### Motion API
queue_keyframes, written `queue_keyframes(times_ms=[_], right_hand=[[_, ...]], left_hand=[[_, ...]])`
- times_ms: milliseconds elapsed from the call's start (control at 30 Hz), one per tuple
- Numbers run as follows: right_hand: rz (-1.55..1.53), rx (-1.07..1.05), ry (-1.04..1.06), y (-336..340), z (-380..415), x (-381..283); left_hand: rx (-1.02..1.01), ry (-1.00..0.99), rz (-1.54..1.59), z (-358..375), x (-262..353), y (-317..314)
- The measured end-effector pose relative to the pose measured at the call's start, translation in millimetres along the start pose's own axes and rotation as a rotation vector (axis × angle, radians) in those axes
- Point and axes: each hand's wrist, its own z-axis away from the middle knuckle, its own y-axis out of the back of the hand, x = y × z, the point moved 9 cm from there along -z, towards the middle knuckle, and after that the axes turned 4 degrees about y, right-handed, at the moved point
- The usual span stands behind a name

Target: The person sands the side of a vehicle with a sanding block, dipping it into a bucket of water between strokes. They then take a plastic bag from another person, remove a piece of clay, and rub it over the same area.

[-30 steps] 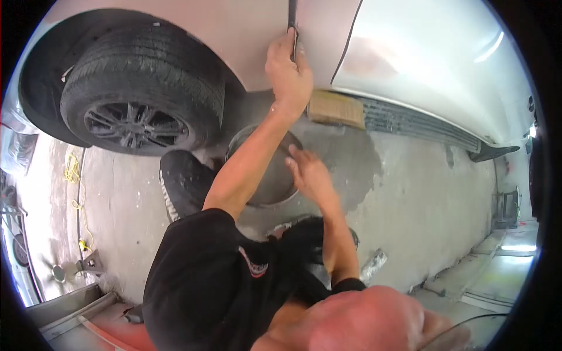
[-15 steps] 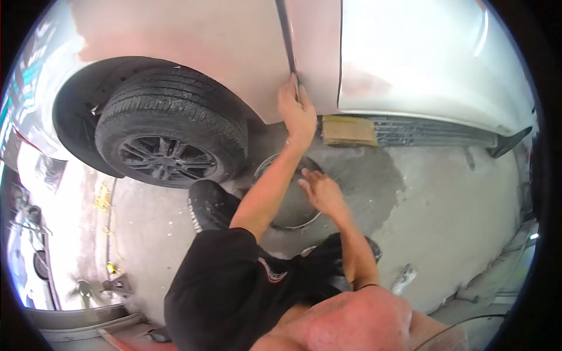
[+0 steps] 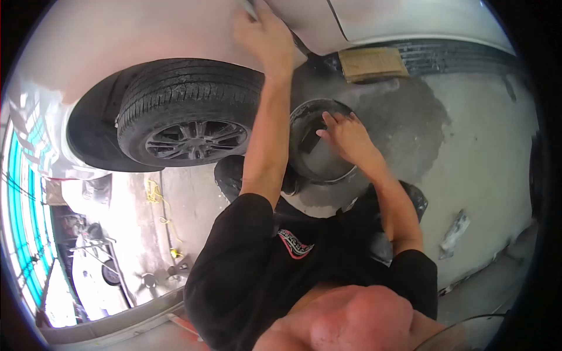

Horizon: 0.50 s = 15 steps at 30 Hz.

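Observation:
My left hand [image 3: 266, 38] is raised against the pale car panel [image 3: 193, 26], fingers closed round a thin grey strip [image 3: 248, 8] near the seam by the wheel arch. What the strip is made of I cannot tell. Low over a round dark-rimmed basin [image 3: 325, 180] on the floor, my right hand [image 3: 350, 139] has its fingers apart. Just left of its fingertips a dark rectangular patch [image 3: 310, 141] shows inside the basin. Between the basin and the wheel well sits the car's tyre [image 3: 193, 93] with its spoked rim [image 3: 199, 140].
A brownish-yellow block [image 3: 373, 64] rests on the ribbed side step [image 3: 451, 55]. Dark wet concrete [image 3: 418, 126] spreads right of the basin. A plastic-wrapped item [image 3: 455, 234] lies on the floor at right, and a yellow cord [image 3: 155, 192] at left.
The view has shifted, so the basin and side step sit higher in it. My left hand has moved left from the door seam onto the panel. My right hand stays over the basin.

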Motion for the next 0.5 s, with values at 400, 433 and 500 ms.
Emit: queue_keyframes(times_ms=[400,433,500], right_hand=[[-0.018,-0.048,-0.019,-2.3,0.5,-5.8],[-0.007,-0.046,-0.022,-2.1,-2.0,-5.0],[0.017,-0.062,-0.027,-8.9,-2.9,-1.3]], left_hand=[[0.098,-0.191,-0.175,28.7,-14.0,-6.0],[0.1,-0.25,-0.152,40.9,-19.7,-8.4],[0.108,-0.347,-0.113,61.7,-23.8,-10.8]])
